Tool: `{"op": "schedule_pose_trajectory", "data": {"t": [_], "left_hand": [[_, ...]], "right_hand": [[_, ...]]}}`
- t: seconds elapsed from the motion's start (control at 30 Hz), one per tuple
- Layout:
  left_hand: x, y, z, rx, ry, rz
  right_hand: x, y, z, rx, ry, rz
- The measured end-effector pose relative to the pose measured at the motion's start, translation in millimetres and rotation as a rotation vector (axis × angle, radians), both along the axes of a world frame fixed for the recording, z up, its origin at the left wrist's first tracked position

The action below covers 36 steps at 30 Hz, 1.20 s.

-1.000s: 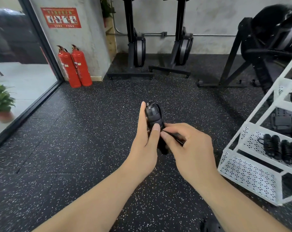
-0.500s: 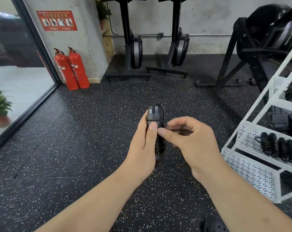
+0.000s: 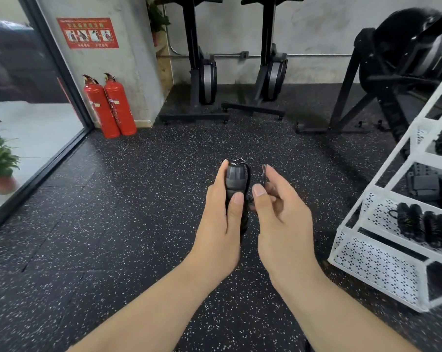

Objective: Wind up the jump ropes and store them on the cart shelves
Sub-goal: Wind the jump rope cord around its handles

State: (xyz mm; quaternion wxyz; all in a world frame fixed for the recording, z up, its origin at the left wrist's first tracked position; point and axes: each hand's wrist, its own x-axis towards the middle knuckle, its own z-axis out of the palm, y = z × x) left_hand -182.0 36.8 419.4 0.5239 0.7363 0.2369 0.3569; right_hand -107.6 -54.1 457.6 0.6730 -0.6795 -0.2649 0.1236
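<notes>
Jump rope (image 3: 235,179) gripped in left hand (image 3: 222,219), pinched by right hand (image 3: 283,219); cart (image 3: 377,265) nearby.

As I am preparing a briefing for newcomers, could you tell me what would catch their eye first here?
At centre, the left hand grips a black jump rope while the right hand pinches its cord. Two red fire extinguishers stand at left; a white cart holding wound ropes stands right.

Black jump rope (image 3: 235,179) upright, coiled ropes (image 3: 423,224) on white cart shelf (image 3: 376,212)
</notes>
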Motion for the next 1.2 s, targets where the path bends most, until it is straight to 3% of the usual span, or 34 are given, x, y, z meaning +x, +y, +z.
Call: {"op": "schedule_pose_trajectory", "data": {"t": [0.1, 0.2, 0.47, 0.9, 1.2], "left_hand": [[-1, 0, 2, 0.029, 0.010, 0.015], [-4, 3, 5, 0.057, 0.013, 0.025], [-7, 3, 6, 0.095, 0.028, 0.005], [-8, 6, 7, 0.134, 0.075, 0.010], [-11, 9, 6, 0.190, 0.124, -0.018]], "right_hand": [[-3, -3, 3, -0.002, -0.128, -0.054], [-2, -3, 4, 0.029, -0.137, -0.056], [-4, -5, 1, -0.104, -0.366, -0.058], [1, 0, 2, -0.130, -0.183, -0.030], [13, -5, 9, -0.276, -0.316, -0.011]]}}
